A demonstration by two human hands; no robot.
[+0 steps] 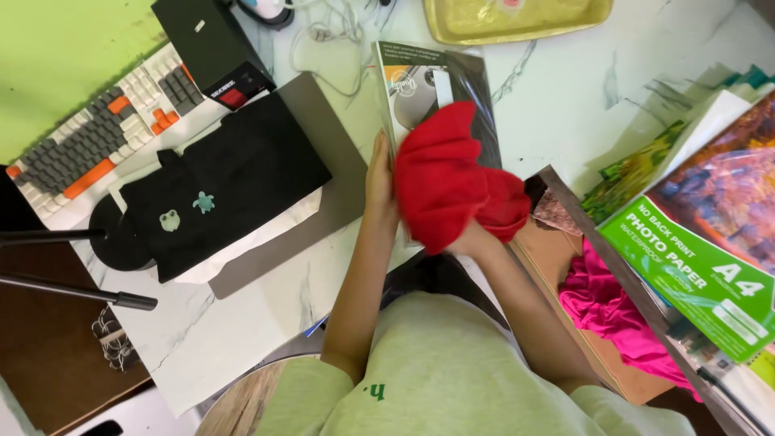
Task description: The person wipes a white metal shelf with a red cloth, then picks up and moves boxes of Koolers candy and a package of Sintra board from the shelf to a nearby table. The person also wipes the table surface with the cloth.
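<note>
A bunched red cloth (446, 179) sits in front of me over a flat printed package in a clear sleeve (420, 85). My right hand (475, 239) is under the cloth's lower edge, gripping it; most of the hand is hidden by the fabric. My left hand (379, 184) lies flat against the left edge of the package and the cloth, fingers straight. A black garment (230, 182) with two small green animal patches lies spread on a grey board to the left.
A keyboard with grey and orange keys (105, 129) and a black box (211, 48) lie at the upper left. A yellow tray (517, 18) sits at the top. Pink fabric (613, 311) fills a cardboard box at the right, beside a green paper pack (698, 270). Two black rods (77, 295) stick in from the left.
</note>
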